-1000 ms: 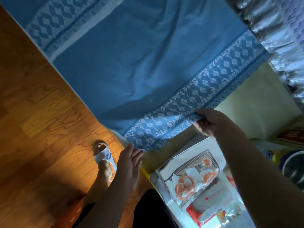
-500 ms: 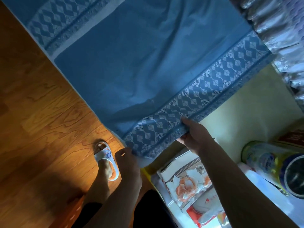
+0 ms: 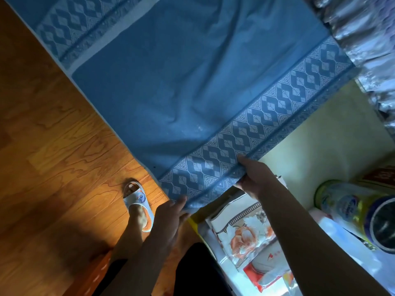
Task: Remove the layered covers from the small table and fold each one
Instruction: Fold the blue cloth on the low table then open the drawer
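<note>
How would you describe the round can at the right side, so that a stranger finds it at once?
Start from the big blue cloth with its patterned border that fills the upper picture, then go down past the right hand gripping its edge. At the right border lies a can on its side, its dark round end facing the camera. Its yellow-green, white-labelled cylinder sets it apart from the flat flowered packet beside it.

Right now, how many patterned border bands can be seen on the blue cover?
2. One band runs along the near edge, where the right hand grips it and the left hand touches it. The other band crosses the upper left. More may be hidden.
</note>
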Action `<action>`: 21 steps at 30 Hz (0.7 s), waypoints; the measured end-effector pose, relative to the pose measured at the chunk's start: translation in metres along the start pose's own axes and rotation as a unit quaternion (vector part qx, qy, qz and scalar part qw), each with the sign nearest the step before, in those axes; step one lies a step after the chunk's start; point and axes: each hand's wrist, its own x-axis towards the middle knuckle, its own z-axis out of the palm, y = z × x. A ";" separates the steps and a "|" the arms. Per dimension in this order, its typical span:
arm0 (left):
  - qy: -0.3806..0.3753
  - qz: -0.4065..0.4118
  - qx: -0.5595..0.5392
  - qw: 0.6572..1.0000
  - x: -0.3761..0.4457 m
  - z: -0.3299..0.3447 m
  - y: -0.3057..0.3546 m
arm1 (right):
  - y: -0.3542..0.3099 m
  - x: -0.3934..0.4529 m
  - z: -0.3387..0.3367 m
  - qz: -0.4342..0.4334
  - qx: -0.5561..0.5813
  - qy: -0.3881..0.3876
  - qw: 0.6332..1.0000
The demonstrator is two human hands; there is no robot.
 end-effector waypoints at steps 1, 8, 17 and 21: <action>0.012 0.002 -0.018 1.000 -0.004 0.000 -0.001 | -0.001 0.001 0.000 -0.005 -0.011 0.018 1.000; 0.083 0.001 0.069 0.994 0.016 -0.005 -0.023 | -0.065 0.023 -0.006 -0.151 -0.032 0.141 0.978; 0.038 0.040 0.103 0.993 0.007 -0.011 -0.042 | -0.104 0.038 -0.033 -0.128 -0.012 0.168 0.977; 0.064 0.042 0.082 0.994 0.010 -0.011 -0.040 | -0.103 0.041 -0.034 -0.149 -0.013 0.166 0.975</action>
